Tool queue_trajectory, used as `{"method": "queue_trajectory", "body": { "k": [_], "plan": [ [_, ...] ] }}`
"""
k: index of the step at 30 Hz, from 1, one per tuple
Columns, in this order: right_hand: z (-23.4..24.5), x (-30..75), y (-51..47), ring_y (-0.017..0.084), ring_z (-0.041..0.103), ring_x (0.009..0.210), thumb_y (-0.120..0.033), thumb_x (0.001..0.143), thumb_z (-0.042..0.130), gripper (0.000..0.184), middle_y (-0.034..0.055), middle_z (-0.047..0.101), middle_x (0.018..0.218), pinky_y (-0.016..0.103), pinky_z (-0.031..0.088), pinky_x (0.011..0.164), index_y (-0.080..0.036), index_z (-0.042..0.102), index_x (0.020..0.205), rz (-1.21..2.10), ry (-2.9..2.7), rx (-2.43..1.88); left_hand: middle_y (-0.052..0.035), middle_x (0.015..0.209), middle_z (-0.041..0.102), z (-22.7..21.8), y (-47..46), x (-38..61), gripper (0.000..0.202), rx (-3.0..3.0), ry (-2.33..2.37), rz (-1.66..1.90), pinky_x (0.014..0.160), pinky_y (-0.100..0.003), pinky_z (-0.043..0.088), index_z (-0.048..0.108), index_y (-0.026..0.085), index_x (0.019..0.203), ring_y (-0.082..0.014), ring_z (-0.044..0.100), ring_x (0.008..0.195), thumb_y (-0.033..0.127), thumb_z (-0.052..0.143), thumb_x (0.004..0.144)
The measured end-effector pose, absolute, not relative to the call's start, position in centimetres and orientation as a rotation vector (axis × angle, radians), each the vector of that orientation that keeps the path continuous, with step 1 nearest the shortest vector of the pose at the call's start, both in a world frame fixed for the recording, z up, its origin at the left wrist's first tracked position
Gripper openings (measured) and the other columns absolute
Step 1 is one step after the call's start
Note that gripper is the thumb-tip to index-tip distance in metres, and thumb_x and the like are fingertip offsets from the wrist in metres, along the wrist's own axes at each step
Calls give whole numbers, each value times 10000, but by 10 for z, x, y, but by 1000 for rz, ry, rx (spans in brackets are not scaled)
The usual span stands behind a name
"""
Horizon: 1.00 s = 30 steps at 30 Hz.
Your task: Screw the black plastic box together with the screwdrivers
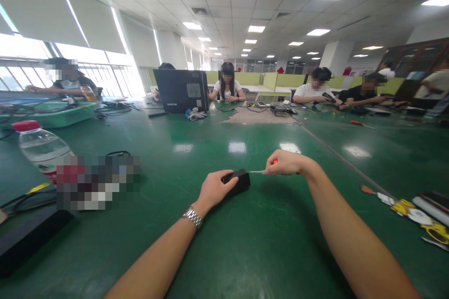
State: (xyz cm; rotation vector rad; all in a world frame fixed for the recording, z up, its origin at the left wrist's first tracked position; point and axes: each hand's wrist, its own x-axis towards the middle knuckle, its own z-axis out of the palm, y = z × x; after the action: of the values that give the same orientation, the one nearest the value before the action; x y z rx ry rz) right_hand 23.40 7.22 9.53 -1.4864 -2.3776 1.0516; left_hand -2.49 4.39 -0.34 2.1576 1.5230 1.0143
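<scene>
1. The box (241, 180), small and black, lies on the green bench (245, 247) straight ahead of the person, between the 2 hands.
2. The left grip (213, 189) clamps the box's left end. The thumb lies on top and the other fingers are hidden behind the hand. A metal watch (192, 216) sits on that wrist.
3. The right grip (286, 163) is just right of the box, fingers pressed together on the orange handle of a screwdriver (257, 172). Its thin shaft runs level toward the box's right end.
4. The tip seems to touch that end face; whether it sits in a screw is too small to tell.
5. The box looks rigid, light and smooth, so it would likely skate on the glossy bench. The best hold is across its 2 long sides, pressing down and keeping clear of the right end.
6. The screwdriver looks slim and stiff, and the handle is the place to take it.
7. A bottle (42, 147) stands well left of the box, and a laptop (180, 89) is far beyond it. Yellow tools (435, 231) lie well to the box's right. Other people sit along the bench's far side.
</scene>
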Motion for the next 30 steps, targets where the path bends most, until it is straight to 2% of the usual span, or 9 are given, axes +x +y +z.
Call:
{"method": "queue_trajectory", "body": {
  "k": [14,23,27,30],
  "plan": [
    [99,232,69,90,410,475,-413,670,617,272,-7,527,553,222,297,435,-147,675,684,975,-2444,-1531,-48,1033,721,-3,42,-24,384,2128,1533,1015,852,-321,507,692,203,1087,-230,667,920,461,573,828],
    [114,212,52,158,544,578,-406,698,592,257,46,665,675,255,342,497,-183,718,719,412,-2618,-1700,-57,1050,716,-3,39,-22,399,2219,1592,994,825,-314,509,686,204,1101,-235,663,921,474,563,833],
    [116,198,39,181,569,579,-381,727,560,254,86,685,700,273,353,512,-193,731,718,171,-2655,-1753,-52,1047,717,0,33,-19,406,2293,1726,929,801,-315,502,682,231,1108,-246,662,927,501,544,839],
    [115,191,35,193,593,592,-351,722,574,231,101,679,670,270,358,520,-180,725,688,109,-2673,-1766,-60,1069,708,4,29,-16,417,2385,1786,900,807,-314,490,668,230,1125,-252,650,951,504,552,833]
  ]
}}
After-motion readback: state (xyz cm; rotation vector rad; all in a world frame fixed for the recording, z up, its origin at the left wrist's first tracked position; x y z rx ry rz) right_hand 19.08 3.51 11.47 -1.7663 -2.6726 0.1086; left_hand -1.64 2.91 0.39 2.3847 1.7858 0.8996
